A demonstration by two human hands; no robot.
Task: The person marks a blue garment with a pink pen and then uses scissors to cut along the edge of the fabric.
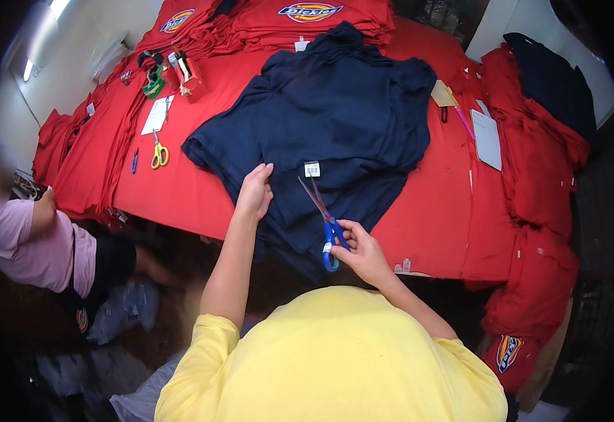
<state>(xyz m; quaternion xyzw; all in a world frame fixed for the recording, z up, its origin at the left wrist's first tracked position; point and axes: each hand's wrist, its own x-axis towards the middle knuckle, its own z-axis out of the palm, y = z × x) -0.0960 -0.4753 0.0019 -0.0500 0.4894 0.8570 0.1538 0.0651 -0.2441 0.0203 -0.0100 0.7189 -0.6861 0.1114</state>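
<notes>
Dark navy garments (321, 105) lie in a heap over the red cloth-covered table and drape down its near edge. My left hand (255, 191) is closed, thumb and fingers pinching the navy fabric left of a small white label (312, 169). In my right hand (362, 252) is a pair of blue-handled scissors (329, 243). Its blades are slightly apart and point away from me, their tips just below the label. Whether the blades touch the label or cloth I cannot tell.
Yellow-handled scissors (159, 156) lie left, near a white paper (157, 116) and a red holder (189, 77) with tools. Red garments (532, 155) are piled right, beside a white sheet (486, 139); more red stacks (307, 28) stand behind. A person in a pink shirt (40, 243) is at left.
</notes>
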